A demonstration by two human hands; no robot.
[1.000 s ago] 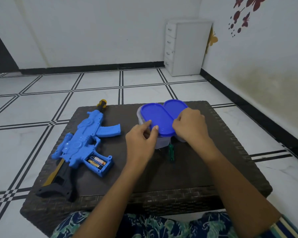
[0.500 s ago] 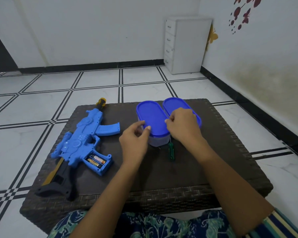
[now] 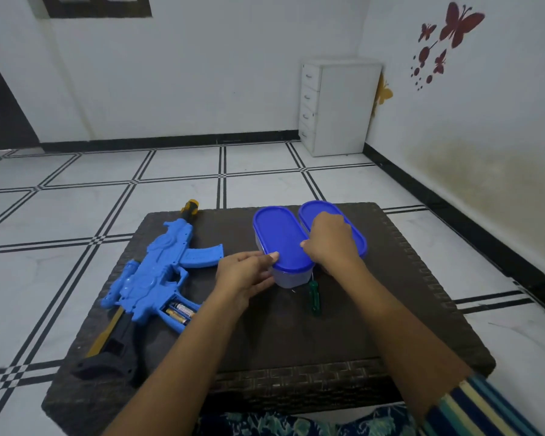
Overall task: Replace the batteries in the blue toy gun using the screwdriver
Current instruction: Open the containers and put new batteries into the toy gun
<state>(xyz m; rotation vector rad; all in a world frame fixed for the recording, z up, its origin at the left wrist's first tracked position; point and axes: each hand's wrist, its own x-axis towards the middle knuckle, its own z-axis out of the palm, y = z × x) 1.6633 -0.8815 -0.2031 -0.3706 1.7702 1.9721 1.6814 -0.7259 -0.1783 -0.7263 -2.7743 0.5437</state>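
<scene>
The blue toy gun (image 3: 158,272) lies on the left of the dark woven table (image 3: 390,325), its battery compartment (image 3: 178,311) open with batteries inside. A green-handled screwdriver (image 3: 313,298) lies just in front of two oval containers with blue lids. My left hand (image 3: 244,276) grips the near left side of the left container (image 3: 280,237), thumb on the lid's edge. My right hand (image 3: 331,242) rests over the gap between both containers, fingertips on the left lid's right edge, covering part of the right container (image 3: 318,210).
The table stands on a white tiled floor with black lines. A white drawer cabinet (image 3: 337,105) is in the far right corner. The wall on the right carries butterfly stickers. My patterned clothing shows at the bottom edge.
The camera has tilted up a little. Both hands stay on the left container; my left thumb has shifted onto the lid's near left rim and my right hand has slid slightly along the lid.
</scene>
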